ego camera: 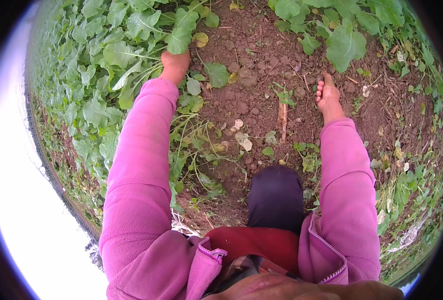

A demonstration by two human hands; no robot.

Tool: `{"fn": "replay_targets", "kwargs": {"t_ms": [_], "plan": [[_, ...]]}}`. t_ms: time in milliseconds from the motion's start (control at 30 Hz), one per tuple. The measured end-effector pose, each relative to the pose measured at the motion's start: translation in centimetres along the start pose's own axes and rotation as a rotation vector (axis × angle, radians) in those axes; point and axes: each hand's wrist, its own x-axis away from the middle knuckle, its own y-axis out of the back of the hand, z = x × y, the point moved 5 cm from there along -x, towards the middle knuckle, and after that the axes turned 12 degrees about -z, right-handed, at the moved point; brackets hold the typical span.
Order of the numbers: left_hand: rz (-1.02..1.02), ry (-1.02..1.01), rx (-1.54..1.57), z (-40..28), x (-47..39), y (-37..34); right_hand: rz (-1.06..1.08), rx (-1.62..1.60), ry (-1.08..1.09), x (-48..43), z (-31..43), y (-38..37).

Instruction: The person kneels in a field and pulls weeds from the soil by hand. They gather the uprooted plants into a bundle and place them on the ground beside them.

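My left hand reaches into the edge of the leafy green plants. A broad leaf covers its fingers, so I cannot see whether they grip any stems. My right hand is over the bare brown soil on the right. Its fingers are curled in and its thumb points forward, with nothing visible in it. Just beyond that thumb hangs a large green leaf of another plant clump. Both forearms are in pink fleece sleeves.
Between my arms, a broken piece of dry stalk stands by a small seedling. Wilted, pulled-looking greens lie beside my left forearm. A dark-clothed knee is below. More low greens and dry stems spread at the right.
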Motion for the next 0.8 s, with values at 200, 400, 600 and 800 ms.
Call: {"fn": "replay_targets", "kwargs": {"t_ms": [200,400,600,800], "plan": [[0.53,-0.485,-0.307,-3.0,4.1,5.5,0.022,0.005,-0.008,0.1,-0.1,0.0],[-0.008,-0.786,-0.012,-8.5,4.4,7.3,-0.008,-0.009,0.002,0.9,0.2,0.2],[-0.277,-0.721,-0.698,-7.1,-4.8,1.3,-0.022,0.015,-0.014,1.1,0.5,0.2],[-0.288,-1.13,-2.434,-2.7,-7.2,-4.8,-0.05,0.027,-0.002,0.9,0.4,0.1]]}}
